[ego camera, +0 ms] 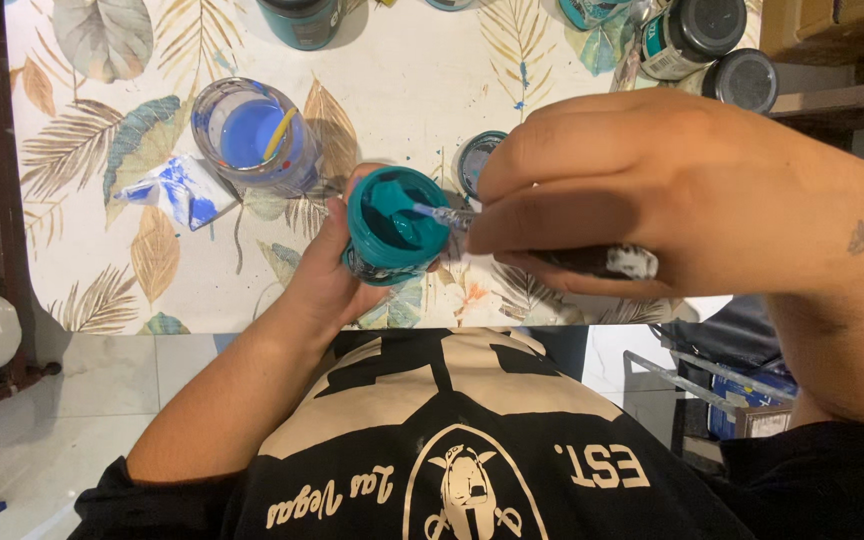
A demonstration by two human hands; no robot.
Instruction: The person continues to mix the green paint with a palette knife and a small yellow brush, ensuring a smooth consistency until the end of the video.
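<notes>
Teal paint fills the small open jar (392, 228) that the left hand (337, 262) grips around its side, held tilted just above the near edge of the leaf-patterned table (402, 90). Fingers of the right hand (642, 190) are closed on a paintbrush (592, 260), its tip dipped into the jar's mouth. Beyond the jar stand a glass of blue water (255, 135), a blue-stained rag (180, 190) and a loose lid (476, 160).

Home craft table (402, 80): paint jars (697, 35), leaf-print cloth
</notes>
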